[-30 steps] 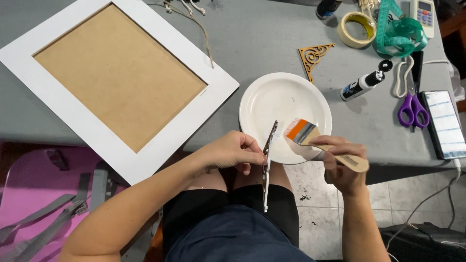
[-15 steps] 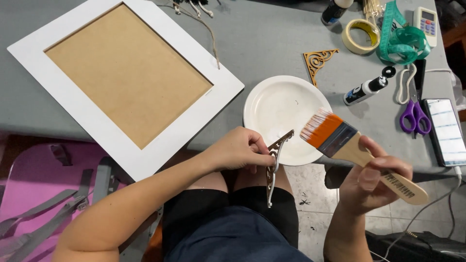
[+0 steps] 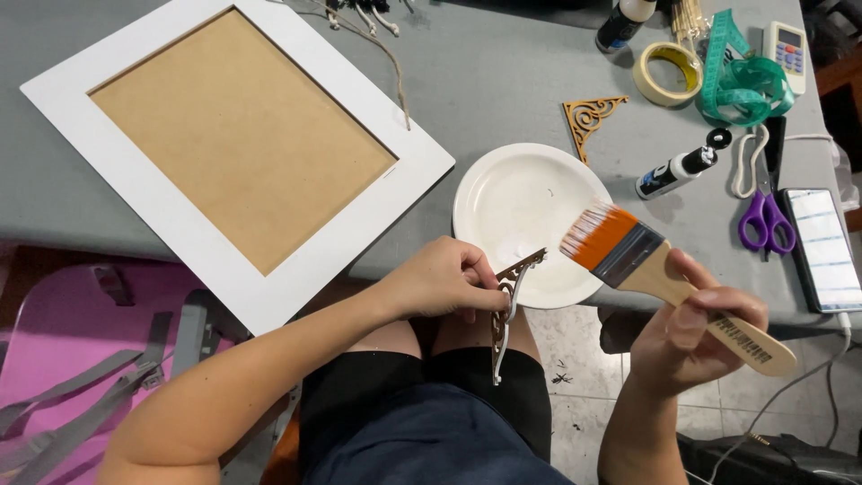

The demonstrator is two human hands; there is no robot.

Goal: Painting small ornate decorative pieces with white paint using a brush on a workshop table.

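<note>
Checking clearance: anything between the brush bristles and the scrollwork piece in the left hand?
Nothing visible. The paintbrush in the right hand is tilted with its bristles over the white plate, apart from the scrollwork piece pinched by the left hand. Only the plate's rim lies beneath the gap.

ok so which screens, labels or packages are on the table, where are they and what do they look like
Smartphone: right table edge, flat dark rectangle, screen lit pale.
White handheld remote: top right corner, small display above coloured buttons.
Small black-and-white glue bottle: lying right of the white round plate, printed label, black cap.
Dark bottle with white cap: top edge, mostly cropped.
Wooden-handled flat brush: in the right hand, dark print on handle.
</note>
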